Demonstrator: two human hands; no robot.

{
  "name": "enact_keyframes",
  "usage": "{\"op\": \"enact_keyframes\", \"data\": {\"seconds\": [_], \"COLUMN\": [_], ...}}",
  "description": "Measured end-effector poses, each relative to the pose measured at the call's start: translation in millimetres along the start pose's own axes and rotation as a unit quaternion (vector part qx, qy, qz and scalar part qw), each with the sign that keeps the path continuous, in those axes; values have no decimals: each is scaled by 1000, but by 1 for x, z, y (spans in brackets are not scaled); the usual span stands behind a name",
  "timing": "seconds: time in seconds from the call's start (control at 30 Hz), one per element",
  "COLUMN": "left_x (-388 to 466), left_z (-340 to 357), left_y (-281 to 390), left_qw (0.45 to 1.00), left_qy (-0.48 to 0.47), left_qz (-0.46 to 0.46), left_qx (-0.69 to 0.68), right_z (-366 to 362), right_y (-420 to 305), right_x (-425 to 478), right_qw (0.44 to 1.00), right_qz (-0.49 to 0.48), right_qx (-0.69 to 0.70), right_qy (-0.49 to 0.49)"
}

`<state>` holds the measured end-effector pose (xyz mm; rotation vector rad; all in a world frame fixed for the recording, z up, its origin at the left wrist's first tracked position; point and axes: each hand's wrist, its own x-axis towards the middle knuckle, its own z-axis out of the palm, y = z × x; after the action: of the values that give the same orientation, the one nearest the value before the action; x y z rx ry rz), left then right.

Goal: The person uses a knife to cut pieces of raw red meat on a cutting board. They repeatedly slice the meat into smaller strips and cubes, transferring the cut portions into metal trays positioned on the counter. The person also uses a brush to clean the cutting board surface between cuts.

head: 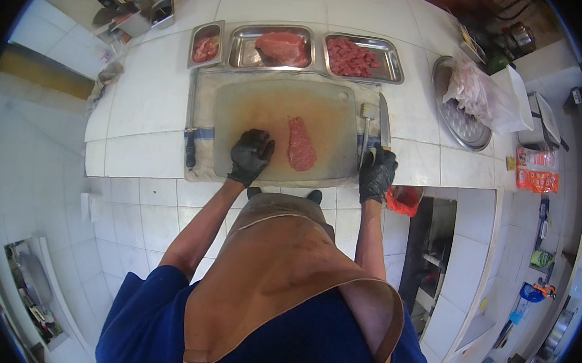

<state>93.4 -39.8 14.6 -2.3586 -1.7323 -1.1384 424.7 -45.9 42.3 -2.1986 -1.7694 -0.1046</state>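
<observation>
A thin, flattened slice of raw red meat (302, 146) lies on a stained, translucent cutting board (246, 102). Just left of the slice, my left hand (252, 157) in a black glove is over the board, fingers curled, with nothing visible in it. My right hand (377, 173), also gloved in black, is at the board's right edge, over the handle ends of a knife (384, 118) and a metal meat mallet (368, 112). Its fingers hide those handles, so I cannot tell whether it grips either. Left of the board lies a dark-handled tool, perhaps a sharpening steel (190, 149).
Behind the board stand a steel tray with a large meat piece (285, 48), one with meat chunks (348, 56) and a small pan of trimmings (206, 49). A cloth (198, 167) lies under the board. At right, a plastic bag (474, 93) rests on a round metal tray (443, 73).
</observation>
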Motion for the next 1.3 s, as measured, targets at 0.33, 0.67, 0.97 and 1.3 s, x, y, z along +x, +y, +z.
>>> {"op": "enact_keyframes", "data": {"seconds": [0.33, 0.67, 0.97, 1.3], "left_x": [1, 21, 17, 12], "left_z": [21, 28, 25, 46], "left_y": [43, 5, 6, -3], "left_qw": [989, 981, 980, 974], "left_qy": [-120, -103, -114, -94], "left_qz": [89, 156, 133, 205], "left_qx": [-17, -49, -98, -30], "right_z": [23, -9, -45, -20], "right_y": [70, -17, -110, -98], "right_x": [0, -79, -119, -139], "right_qw": [993, 928, 954, 964], "right_qz": [1, 107, 32, -6], "right_qx": [114, 345, 204, 187], "right_qy": [-12, -89, -216, -187]}}
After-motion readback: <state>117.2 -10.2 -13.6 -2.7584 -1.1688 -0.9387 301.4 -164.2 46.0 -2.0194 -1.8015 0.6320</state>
